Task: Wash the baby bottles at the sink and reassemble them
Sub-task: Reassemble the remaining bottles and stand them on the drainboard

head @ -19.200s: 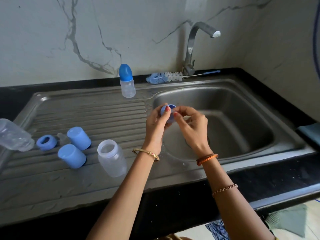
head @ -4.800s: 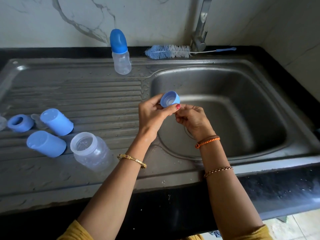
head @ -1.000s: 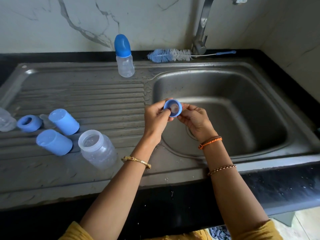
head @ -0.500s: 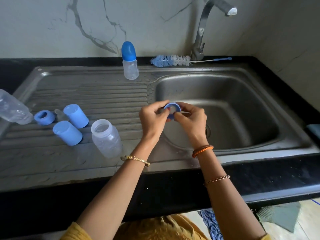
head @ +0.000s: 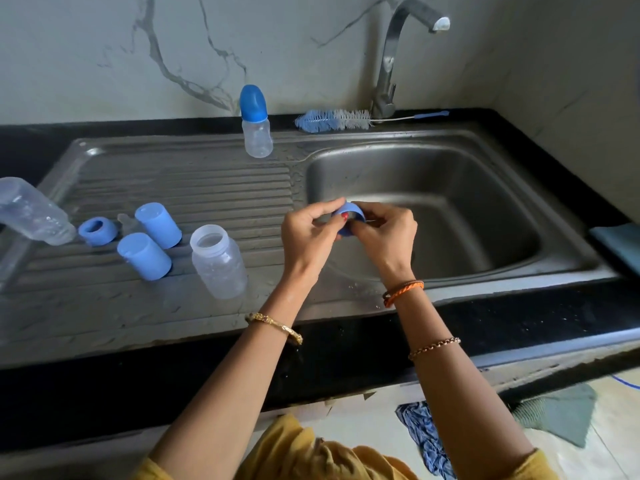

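Both our hands pinch one small piece over the sink basin (head: 450, 216): our left hand (head: 308, 237) curls thumb and fingers round the near edge of the blue collar ring (head: 349, 216), and our right hand (head: 384, 237) closes its fingertips on the other edge. A second ago the ring faced up at us with its opening showing; now it is turned more edge-on and both grips have closed in tighter. We judge the teat is being worked into the ring, though the teat itself is hidden by our fingers.

From left to right on the drainboard (head: 207, 188) wait a clear bottle lying on its side (head: 31, 211), a second blue ring (head: 97, 231), two blue caps (head: 152, 240) and an open, upright clear bottle (head: 220, 261). One capped small bottle (head: 256, 124) stands finished by the wall, with the bottle brush (head: 332, 120) beside the tap (head: 391, 64).

We can read no brand, label or writing anywhere.
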Tool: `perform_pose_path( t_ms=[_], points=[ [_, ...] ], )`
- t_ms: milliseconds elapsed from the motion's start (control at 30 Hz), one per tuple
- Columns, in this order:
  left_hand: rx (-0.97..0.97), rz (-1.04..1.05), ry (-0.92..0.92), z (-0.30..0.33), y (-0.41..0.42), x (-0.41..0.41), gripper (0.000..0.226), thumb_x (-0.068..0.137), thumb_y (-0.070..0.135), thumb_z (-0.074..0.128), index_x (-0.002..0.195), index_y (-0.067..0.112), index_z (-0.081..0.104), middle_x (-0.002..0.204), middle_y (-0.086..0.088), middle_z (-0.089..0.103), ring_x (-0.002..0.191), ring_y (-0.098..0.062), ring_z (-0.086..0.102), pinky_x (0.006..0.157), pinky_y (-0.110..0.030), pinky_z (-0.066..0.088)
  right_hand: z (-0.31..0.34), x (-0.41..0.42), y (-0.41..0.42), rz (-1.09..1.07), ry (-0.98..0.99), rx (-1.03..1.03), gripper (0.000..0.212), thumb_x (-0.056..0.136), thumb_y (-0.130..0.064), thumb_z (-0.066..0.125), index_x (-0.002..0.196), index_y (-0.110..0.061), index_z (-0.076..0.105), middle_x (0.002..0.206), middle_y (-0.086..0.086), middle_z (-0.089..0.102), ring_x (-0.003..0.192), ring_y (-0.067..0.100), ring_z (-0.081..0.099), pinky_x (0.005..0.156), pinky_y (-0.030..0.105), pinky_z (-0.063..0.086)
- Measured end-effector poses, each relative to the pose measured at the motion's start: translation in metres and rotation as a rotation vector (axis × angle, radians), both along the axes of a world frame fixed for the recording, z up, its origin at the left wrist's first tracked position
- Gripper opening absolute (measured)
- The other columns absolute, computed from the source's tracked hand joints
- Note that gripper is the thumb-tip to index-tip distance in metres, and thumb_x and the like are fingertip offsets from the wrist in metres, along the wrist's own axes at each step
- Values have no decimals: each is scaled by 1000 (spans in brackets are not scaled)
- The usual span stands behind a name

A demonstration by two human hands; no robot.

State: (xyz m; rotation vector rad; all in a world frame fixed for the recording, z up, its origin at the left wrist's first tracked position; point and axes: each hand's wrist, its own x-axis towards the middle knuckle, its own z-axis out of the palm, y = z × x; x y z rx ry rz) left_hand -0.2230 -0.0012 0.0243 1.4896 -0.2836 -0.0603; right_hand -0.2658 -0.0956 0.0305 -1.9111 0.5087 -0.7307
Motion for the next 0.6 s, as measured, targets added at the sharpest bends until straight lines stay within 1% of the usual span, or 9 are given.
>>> perform_pose_path(
  t_ms=[67, 133, 200, 233, 267, 367, 500, 533, 600],
  points=[
    [34, 15, -15, 0, 2, 1, 25, 81, 1, 66, 105, 7, 70, 85, 1, 69, 55, -1, 61, 52, -15, 49, 1, -4, -2, 168, -25, 319, 20, 76, 0, 67, 91, -11, 74, 79, 5, 73, 74, 9, 66, 75, 22, 54],
    [68, 13, -84, 4, 3, 3, 24, 82, 3, 65, 104, 10, 70, 87, 0, 70, 53, -4, 62, 50, -20, 51, 4, -11, -11, 400, -30, 703, 15, 87, -10, 60, 96, -14, 71, 86, 1, 73, 83, 12, 68, 79, 24, 55],
    [82, -11, -131, 9, 3, 5, 23, 83, 3, 65, 102, 15, 70, 93, -3, 70, 57, -5, 64, 49, -21, 53, 8, -18, -24, 496, -24, 904, 22, 91, -25, 52, 104, -17, 68, 104, 3, 70, 99, 16, 65, 83, 26, 54],
    [74, -37, -120, 12, 3, 5, 21, 84, 4, 65, 100, 17, 70, 93, -3, 69, 59, -3, 64, 48, -20, 52, 9, -22, -28, 511, -19, 950, 26, 91, -28, 49, 107, -16, 66, 111, 7, 66, 105, 20, 62, 84, 28, 54],
    [70, -69, -98, 14, 2, 5, 20, 84, 4, 64, 97, 18, 71, 90, -1, 70, 59, -2, 65, 46, -17, 50, 10, -25, -30, 511, -1, 963, 28, 93, -27, 48, 110, -14, 64, 113, 11, 64, 107, 24, 61, 83, 28, 55],
    [128, -126, -65, 16, -2, 1, 15, 82, 7, 67, 95, 12, 74, 79, 1, 70, 56, -3, 65, 47, -16, 49, 10, -31, -26, 513, 57, 898, 25, 96, -16, 44, 111, -7, 61, 95, 11, 68, 93, 25, 64, 80, 25, 55],
    [169, -108, -63, 24, -1, -1, 15, 80, 9, 70, 95, 5, 74, 83, -7, 72, 51, -4, 63, 45, -18, 51, 18, -35, -23, 538, 63, 769, 26, 87, -13, 49, 107, -2, 61, 89, 12, 68, 82, 19, 66, 73, 20, 54],
    [200, -107, -79, 28, 0, -1, 15, 81, 9, 70, 95, 6, 74, 85, -8, 72, 50, -4, 62, 45, -20, 52, 22, -34, -22, 507, 64, 736, 23, 83, -12, 53, 100, -3, 65, 83, 10, 69, 77, 17, 68, 68, 18, 55],
    [275, -63, -173, 36, 9, -1, 15, 81, 13, 69, 95, 8, 74, 86, -8, 73, 54, -6, 64, 50, -27, 56, 31, -30, -19, 422, 33, 667, 15, 71, -14, 59, 73, -12, 74, 67, 3, 71, 61, 11, 68, 56, 14, 53]
  ],
)
